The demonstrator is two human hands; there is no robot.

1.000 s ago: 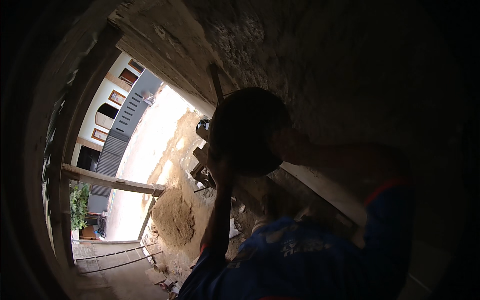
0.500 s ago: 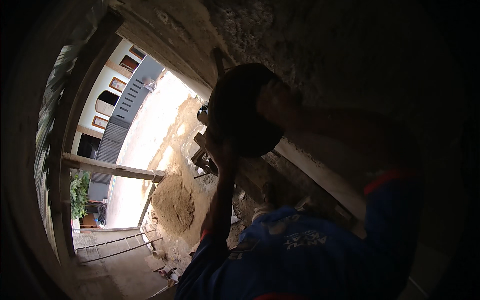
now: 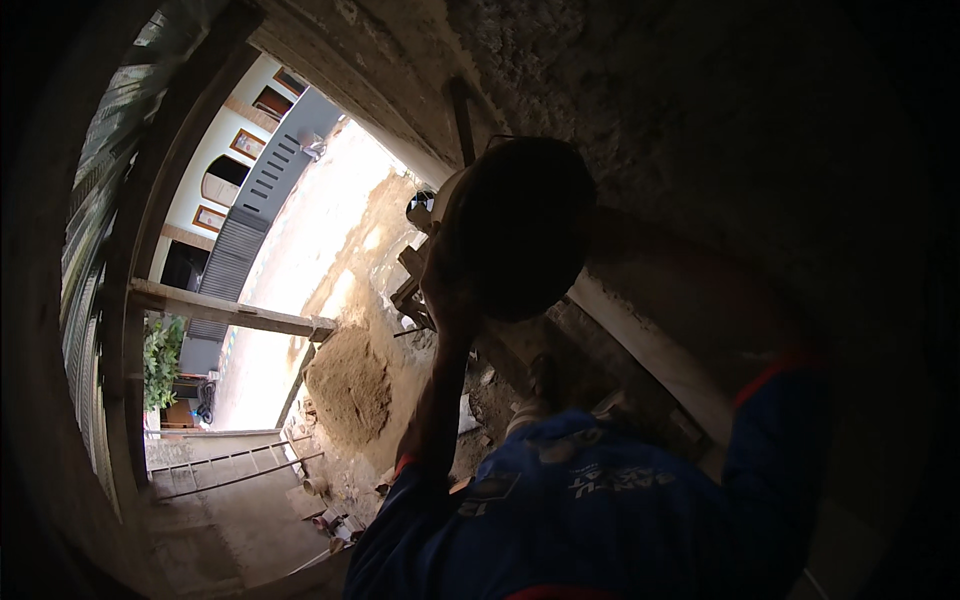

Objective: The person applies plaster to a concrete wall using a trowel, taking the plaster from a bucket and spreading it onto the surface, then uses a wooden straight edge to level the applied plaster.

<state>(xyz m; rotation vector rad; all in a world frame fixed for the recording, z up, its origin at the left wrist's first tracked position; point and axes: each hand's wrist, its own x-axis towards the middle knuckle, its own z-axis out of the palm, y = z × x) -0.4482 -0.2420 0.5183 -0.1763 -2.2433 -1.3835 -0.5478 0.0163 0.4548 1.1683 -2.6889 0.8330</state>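
A dark, round, bucket-like container (image 3: 520, 235) is held up in front of me, close to the rough wall; its contents are lost in shadow. My left hand (image 3: 445, 285) grips it by its left side, with the forearm rising from below. From the right, my right arm reaches toward the container's right edge. My right hand (image 3: 600, 235) sinks into the dark there, so its fingers and anything in them cannot be made out.
The rough wall (image 3: 650, 110) fills the upper right. Below left lie a sand heap (image 3: 350, 390) and a ladder-like frame (image 3: 235, 470). A wooden beam (image 3: 230, 310) crosses the left opening, beyond which a person (image 3: 312, 145) is near a grey gate (image 3: 240, 220).
The container has shifted slightly right in view, held by my left hand. My right hand, visible over the container before, has moved right and into shadow.
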